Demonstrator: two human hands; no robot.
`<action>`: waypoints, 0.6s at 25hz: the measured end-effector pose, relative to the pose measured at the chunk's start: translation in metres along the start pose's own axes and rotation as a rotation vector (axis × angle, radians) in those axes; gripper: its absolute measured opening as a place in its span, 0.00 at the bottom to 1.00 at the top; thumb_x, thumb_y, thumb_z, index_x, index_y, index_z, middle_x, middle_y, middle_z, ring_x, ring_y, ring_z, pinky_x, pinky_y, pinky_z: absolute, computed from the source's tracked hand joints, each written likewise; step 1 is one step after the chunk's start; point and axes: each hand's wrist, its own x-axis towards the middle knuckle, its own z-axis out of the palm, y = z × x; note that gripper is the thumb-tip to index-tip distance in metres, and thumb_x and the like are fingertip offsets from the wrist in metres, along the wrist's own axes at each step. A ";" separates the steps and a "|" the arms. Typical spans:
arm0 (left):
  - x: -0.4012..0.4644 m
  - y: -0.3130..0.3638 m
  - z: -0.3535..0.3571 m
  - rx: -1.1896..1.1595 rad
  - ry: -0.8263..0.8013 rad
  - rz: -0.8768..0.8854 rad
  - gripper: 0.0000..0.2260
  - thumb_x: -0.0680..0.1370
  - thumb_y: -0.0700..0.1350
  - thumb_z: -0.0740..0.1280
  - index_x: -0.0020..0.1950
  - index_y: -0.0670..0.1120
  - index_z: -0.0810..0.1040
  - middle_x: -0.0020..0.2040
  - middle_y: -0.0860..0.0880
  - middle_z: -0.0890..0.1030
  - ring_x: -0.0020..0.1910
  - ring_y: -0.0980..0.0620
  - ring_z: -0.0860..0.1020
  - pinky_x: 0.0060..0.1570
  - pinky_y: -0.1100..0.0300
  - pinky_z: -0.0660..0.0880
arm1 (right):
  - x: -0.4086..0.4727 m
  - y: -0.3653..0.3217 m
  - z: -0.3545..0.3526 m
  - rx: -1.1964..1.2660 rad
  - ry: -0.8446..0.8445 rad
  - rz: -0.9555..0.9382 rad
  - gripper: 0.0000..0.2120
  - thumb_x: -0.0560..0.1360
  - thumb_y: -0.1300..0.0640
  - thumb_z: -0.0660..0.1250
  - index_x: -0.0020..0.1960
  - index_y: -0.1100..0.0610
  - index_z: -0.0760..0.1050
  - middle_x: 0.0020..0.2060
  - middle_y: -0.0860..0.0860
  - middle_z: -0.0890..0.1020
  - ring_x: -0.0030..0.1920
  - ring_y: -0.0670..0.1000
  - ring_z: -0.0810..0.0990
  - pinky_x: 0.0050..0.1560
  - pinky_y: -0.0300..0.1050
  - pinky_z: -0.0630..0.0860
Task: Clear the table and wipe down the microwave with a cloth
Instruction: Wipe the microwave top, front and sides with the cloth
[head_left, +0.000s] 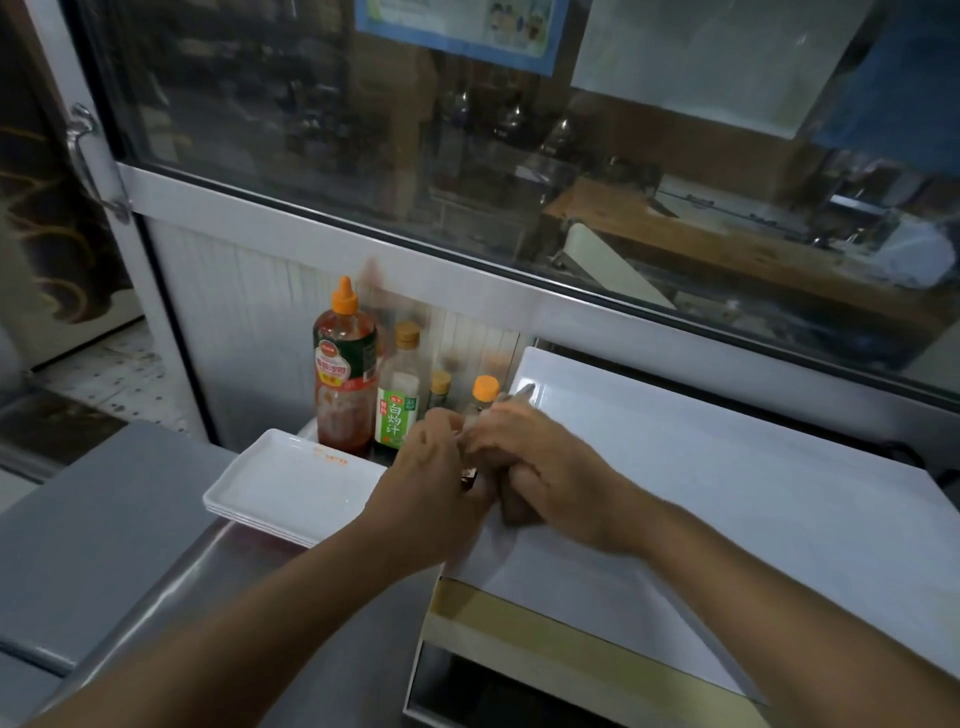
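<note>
- Nearest: microwave (701, 519) at right on the steel worktop (270, 597), white top bare, gold trim over the door. No cloth in view, so I judge wiping not started.
- Both hands meet at the microwave's left edge. Left hand (431, 478) and right hand (540, 467) curled round a small bottle (470, 475) between them; mostly hidden, orange cap (485, 387) probably its top. Looks like a two-hand lift to clear it.
- Left of hands: stack of white rectangular plates (291, 483), still on the worktop.
- Behind: chili sauce bottle (344, 384), green-label sauce bottle (399, 395), smaller bottle (440, 387), parked against the wall panel (249, 301), out of the wiping path.
- Farthest: window (467, 130).
</note>
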 end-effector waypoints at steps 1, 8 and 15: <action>-0.003 -0.001 -0.001 -0.014 0.001 -0.004 0.16 0.75 0.46 0.68 0.56 0.47 0.64 0.52 0.49 0.70 0.50 0.52 0.72 0.46 0.62 0.74 | -0.006 -0.003 0.004 0.010 0.005 -0.018 0.23 0.67 0.61 0.52 0.58 0.57 0.76 0.54 0.50 0.78 0.57 0.50 0.72 0.62 0.45 0.68; -0.006 0.002 -0.003 0.047 -0.024 -0.088 0.19 0.74 0.49 0.69 0.57 0.49 0.62 0.55 0.50 0.69 0.52 0.51 0.72 0.50 0.59 0.71 | 0.029 0.068 -0.020 -0.017 0.105 0.273 0.26 0.71 0.56 0.51 0.67 0.56 0.71 0.69 0.54 0.70 0.63 0.50 0.71 0.68 0.51 0.67; -0.008 0.013 0.001 0.207 0.001 -0.003 0.20 0.74 0.47 0.69 0.62 0.49 0.65 0.60 0.50 0.70 0.58 0.52 0.70 0.57 0.59 0.71 | -0.080 0.013 0.003 -0.062 0.105 0.187 0.26 0.76 0.60 0.51 0.74 0.51 0.61 0.73 0.42 0.57 0.75 0.44 0.54 0.73 0.39 0.53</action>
